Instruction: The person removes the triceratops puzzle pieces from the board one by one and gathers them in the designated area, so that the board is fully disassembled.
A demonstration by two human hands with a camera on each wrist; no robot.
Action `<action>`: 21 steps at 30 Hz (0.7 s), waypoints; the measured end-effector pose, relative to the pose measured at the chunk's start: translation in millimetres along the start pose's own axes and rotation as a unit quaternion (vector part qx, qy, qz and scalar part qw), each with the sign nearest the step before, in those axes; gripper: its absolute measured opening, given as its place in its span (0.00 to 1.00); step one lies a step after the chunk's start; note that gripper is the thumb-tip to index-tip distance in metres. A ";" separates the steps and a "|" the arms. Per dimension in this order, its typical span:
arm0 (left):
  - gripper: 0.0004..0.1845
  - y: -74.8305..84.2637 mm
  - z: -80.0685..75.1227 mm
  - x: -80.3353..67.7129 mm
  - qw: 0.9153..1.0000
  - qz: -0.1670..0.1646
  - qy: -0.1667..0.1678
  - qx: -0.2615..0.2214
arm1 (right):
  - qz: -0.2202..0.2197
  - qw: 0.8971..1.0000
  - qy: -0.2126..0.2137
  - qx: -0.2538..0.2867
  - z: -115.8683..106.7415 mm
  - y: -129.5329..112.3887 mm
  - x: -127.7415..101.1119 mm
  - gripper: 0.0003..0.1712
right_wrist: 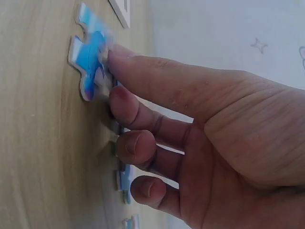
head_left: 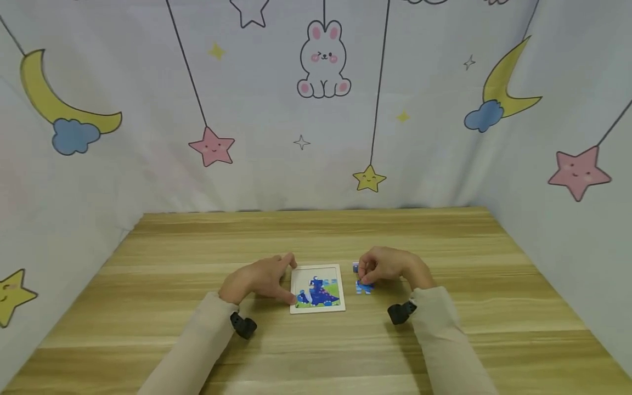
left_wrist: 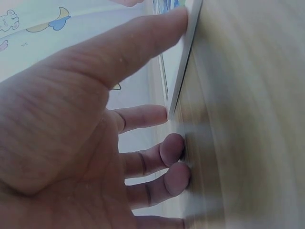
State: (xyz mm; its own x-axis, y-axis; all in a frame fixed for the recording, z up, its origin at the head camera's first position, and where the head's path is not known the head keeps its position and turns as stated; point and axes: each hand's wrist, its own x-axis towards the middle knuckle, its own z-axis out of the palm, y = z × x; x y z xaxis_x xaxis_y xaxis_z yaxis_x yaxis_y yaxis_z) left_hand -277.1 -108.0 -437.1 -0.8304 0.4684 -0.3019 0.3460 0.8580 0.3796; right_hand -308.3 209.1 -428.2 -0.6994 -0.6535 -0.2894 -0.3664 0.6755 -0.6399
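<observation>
A square puzzle tray (head_left: 318,312) with a white rim lies on the table, partly filled with jigsaw pieces that form a blue dinosaur (head_left: 321,296). My left hand (head_left: 264,277) rests at its left side, thumb and index finger spread along the rim and touching it; the other fingertips meet the table in the left wrist view. Right of the tray, my right hand (head_left: 387,264) pinches a small, blurred jigsaw piece (right_wrist: 101,76) between thumb and index finger. Close under those fingertips is a light-blue jigsaw piece (right_wrist: 86,59). The remaining right fingers are curled.
Another blue piece (head_left: 355,267) lies beside the right fingers, and more pieces (right_wrist: 125,183) show behind them in the right wrist view. The wooden table (head_left: 316,356) ends at a white curtain (head_left: 276,181) printed with stars, moons and a rabbit.
</observation>
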 end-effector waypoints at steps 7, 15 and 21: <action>0.37 -0.3 -1.4 -1.5 1.000 0.000 -0.001 0.000 | -0.019 0.999 0.021 -0.020 2.4 -8.4 3.2 0.03; 0.38 1.1 -1.5 0.4 1.000 -0.005 -0.005 0.000 | -0.078 0.997 0.020 -0.004 25.1 -33.1 24.6 0.10; 0.38 1.8 -3.5 -1.1 1.000 0.003 -0.007 0.008 | -0.068 0.998 0.013 -0.010 42.4 -46.9 39.0 0.23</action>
State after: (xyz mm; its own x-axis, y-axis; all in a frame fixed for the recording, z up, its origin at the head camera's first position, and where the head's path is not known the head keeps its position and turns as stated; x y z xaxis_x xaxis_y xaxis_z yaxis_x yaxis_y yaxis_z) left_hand -277.1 -107.7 -433.1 -0.8219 0.4770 -0.3113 0.3585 0.8579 0.3681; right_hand -292.4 137.5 -439.6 -0.6583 -0.7303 -0.1822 -0.4710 0.5885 -0.6571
